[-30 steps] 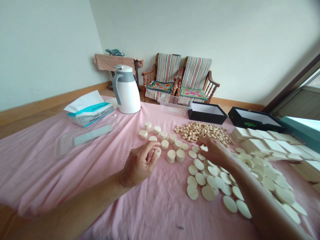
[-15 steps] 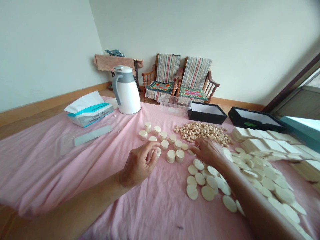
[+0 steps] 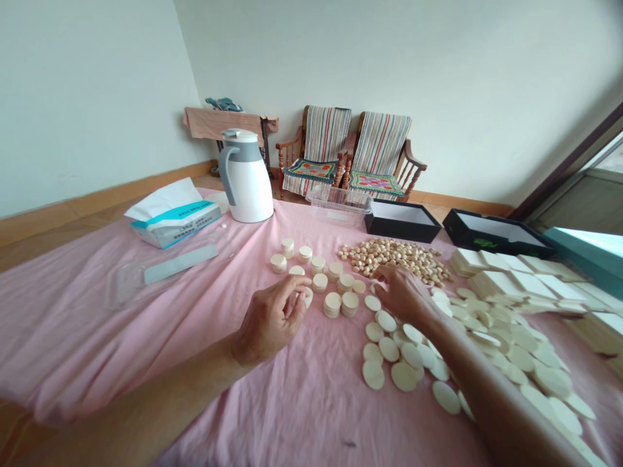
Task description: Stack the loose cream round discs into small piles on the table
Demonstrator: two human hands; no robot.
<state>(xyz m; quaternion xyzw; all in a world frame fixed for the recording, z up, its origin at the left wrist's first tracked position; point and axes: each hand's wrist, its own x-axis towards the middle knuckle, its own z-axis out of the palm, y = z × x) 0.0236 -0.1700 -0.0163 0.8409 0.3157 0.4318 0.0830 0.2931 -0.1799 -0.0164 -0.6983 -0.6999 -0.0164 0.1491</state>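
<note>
My left hand point(image 3: 272, 316) is curled, thumb and forefinger closed round a pale wooden disc point(image 3: 307, 297), probably part of a stack half hidden by the fingers. Several short stacks of small round wooden discs point(image 3: 333, 303) stand just beyond and to the right of it. My right hand point(image 3: 402, 292) is bent over, its fingertips pinched at the edge of a pale disc that is mostly hidden. Below those fingertips lies a loose disc point(image 3: 372, 303). A spread of loose wooden discs point(image 3: 403, 376) reaches from there toward the right edge.
Behind my right hand lies a heap of small wooden pieces point(image 3: 394, 257). Stacked square wooden tiles point(image 3: 533, 283) stand at the right. Farther back are black boxes point(image 3: 403, 230), a clear plastic container point(image 3: 335, 211), a white jug point(image 3: 250, 188) and a tissue pack point(image 3: 178, 220) on the pink cloth point(image 3: 204, 298).
My right hand has shifted slightly away from me, and more of the loose disc below its fingertips now shows. My left hand stays in place.
</note>
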